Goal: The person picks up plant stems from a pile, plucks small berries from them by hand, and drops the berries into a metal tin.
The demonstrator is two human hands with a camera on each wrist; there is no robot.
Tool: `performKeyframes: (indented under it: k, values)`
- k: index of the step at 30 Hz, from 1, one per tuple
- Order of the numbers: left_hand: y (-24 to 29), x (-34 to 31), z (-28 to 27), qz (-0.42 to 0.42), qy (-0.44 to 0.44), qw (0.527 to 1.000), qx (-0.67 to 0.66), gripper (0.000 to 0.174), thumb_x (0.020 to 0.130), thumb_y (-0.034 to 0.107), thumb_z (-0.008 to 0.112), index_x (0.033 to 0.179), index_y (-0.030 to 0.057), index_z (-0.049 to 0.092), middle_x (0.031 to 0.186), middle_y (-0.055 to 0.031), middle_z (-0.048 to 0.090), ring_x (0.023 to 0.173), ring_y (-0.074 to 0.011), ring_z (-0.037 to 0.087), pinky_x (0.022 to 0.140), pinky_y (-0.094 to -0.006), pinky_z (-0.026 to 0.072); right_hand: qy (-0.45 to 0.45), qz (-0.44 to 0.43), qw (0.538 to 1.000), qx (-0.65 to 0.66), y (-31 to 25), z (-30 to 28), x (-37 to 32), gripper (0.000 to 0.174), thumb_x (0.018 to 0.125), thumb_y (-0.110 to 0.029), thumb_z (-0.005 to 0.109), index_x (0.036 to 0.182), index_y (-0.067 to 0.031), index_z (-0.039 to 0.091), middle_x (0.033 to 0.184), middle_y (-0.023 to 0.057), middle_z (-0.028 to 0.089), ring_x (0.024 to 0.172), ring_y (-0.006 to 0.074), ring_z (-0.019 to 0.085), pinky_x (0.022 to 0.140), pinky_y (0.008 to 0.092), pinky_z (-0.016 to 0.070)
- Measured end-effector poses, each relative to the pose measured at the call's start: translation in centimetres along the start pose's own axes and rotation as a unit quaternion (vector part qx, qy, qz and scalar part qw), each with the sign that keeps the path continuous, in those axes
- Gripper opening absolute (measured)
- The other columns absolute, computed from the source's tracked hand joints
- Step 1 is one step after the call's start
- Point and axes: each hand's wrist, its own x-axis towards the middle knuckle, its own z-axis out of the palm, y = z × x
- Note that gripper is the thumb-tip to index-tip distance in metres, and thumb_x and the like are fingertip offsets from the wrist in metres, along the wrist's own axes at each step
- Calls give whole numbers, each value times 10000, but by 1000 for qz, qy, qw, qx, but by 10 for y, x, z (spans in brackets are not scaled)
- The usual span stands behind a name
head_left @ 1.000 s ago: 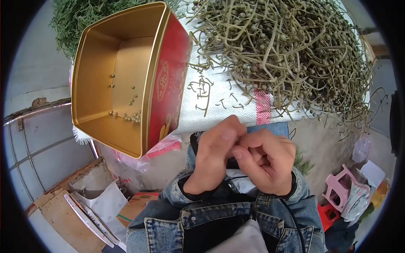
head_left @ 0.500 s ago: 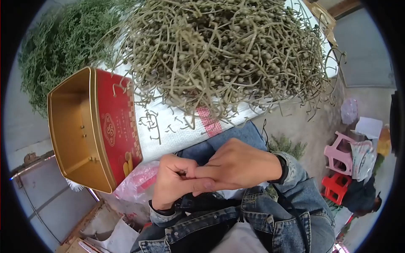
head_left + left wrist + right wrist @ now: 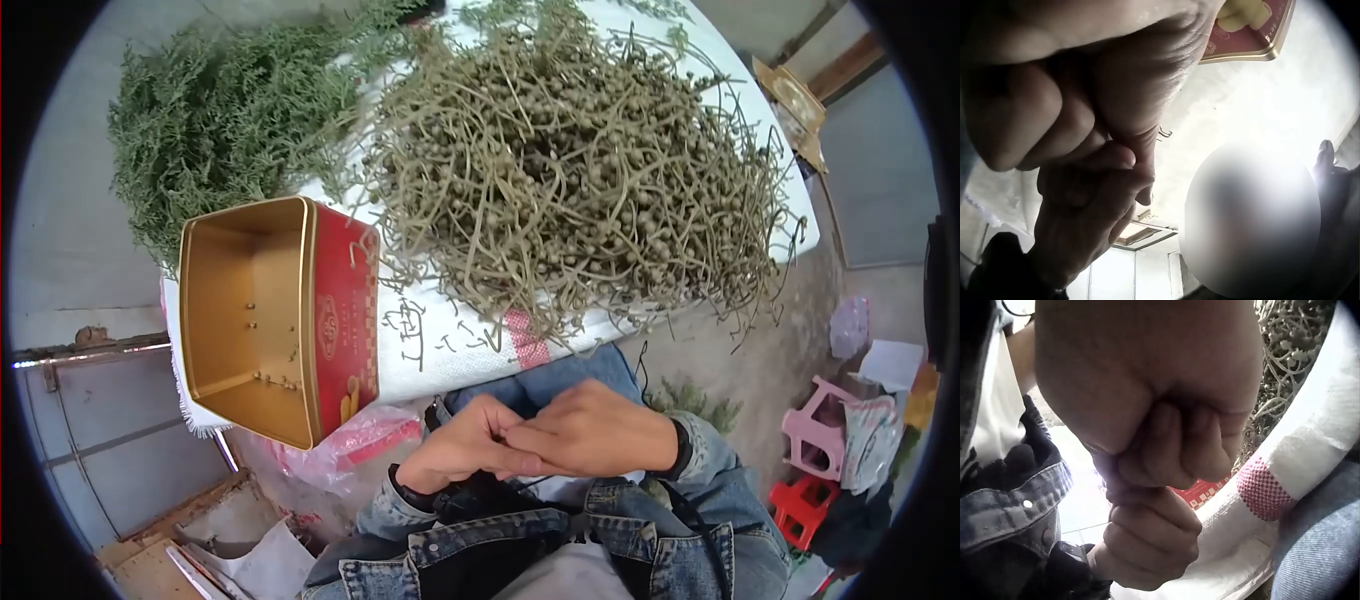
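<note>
Both hands meet in front of the lap, near the edge of the sack-covered table. My left hand (image 3: 463, 446) has its fingers curled, and its fingertips come against those of my right hand (image 3: 590, 430), which lies back upward with fingers bent inward. A thin hooked stem (image 3: 1165, 133) sticks out beside the left fingers in the left wrist view. The right hand's fingertips are hidden, and I cannot tell what they hold. Past the hands lies a large heap of dry stems with round seed heads (image 3: 590, 180). A red and gold tin (image 3: 345, 310) lies to the left, its mouth toward me, with several small round seeds inside.
White woven sacking (image 3: 420, 375) covers the table, with loose stem bits on it. Leafy green sprigs (image 3: 230, 120) are heaped at the back left. Clear plastic (image 3: 340, 445) hangs below the tin. A pink stool (image 3: 815, 425) and a red stool (image 3: 803, 510) stand at the right.
The head view has swung, so tin and heap sit differently in it. My right hand has turned from thumb showing to back upward, and both hands stay together.
</note>
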Motion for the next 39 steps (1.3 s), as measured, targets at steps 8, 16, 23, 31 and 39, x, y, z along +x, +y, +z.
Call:
performKeyframes:
  k: [8,16,23,31,39]
  values:
    - [-22,6,-2,1,52,995,-90,225,914,161,607,1007,-40,645,667,40,510,512,-45,341,483,-222,257,12,39,996,74,12,-12,-1,178,904,-241,593,917,-64,579,592,67,542,515,275,549,456,367,412]
    - [-26,1,3,125,14,945,-302,267,965,230,494,891,-11,581,620,38,402,525,-80,314,495,-242,250,55,27,967,249,25,0,-5,136,878,-167,638,883,-37,597,566,77,524,490,283,525,443,364,378]
    - [14,-5,19,257,110,957,-70,278,957,239,457,761,49,505,592,22,374,526,-80,315,492,-251,253,182,10,959,218,20,-11,-1,191,769,-125,754,699,-37,600,565,46,528,459,228,513,436,318,361]
    - [15,-5,19,125,161,979,-10,360,997,288,431,751,37,511,583,6,383,542,-79,317,503,-247,274,123,25,992,26,8,-24,12,230,734,-188,772,715,-69,576,579,37,552,483,196,548,446,295,396]
    - [20,-13,6,145,48,969,196,378,1004,240,456,717,-6,456,590,-14,415,547,-101,367,501,-259,304,76,12,993,88,8,-18,24,256,770,-178,746,674,-63,538,532,53,477,460,249,501,437,342,369]
